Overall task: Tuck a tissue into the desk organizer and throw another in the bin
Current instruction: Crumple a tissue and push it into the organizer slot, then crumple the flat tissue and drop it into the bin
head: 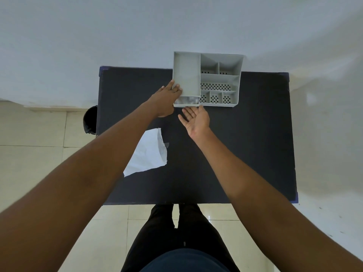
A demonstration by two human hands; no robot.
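Observation:
A grey desk organizer [220, 79] stands at the far edge of the black table [245, 144]. Its low front drawer [186, 104] is pulled out a little, and a white tissue [186, 99] lies inside it. My left hand [167, 99] rests flat against the organizer's left front corner, fingers on its side wall. My right hand [195, 119] is open, palm up, its fingertips at the drawer's front edge. A second white tissue [147, 154] lies flat on the table, partly under my left forearm.
A black bin [90, 119] stands on the tiled floor just off the table's left edge. A pale wall runs behind the table. My legs are at the table's near edge.

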